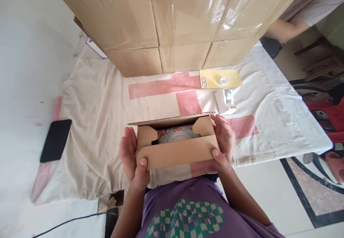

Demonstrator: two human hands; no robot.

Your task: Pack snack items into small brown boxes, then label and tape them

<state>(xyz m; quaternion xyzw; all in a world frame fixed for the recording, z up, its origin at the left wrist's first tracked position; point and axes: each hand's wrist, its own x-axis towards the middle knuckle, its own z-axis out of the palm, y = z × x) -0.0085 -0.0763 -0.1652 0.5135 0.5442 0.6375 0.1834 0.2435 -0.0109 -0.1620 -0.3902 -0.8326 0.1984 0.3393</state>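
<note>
I hold a small brown cardboard box (176, 154) in front of my chest, above the cloth-covered table. My left hand (131, 157) grips its left end with the thumb on the near flap. My right hand (224, 141) grips its right end, thumb on the near flap too. The lid flaps are partly folded in, and through the gap shows a patterned round item (177, 134) inside.
Large wrapped cartons (166, 23) are stacked at the back of the table. A yellow sheet with a tape roll (220, 78) and a white packet (227, 100) lie behind the box. A black phone (56, 140) lies at left. Another person's arm (285, 28) shows at upper right.
</note>
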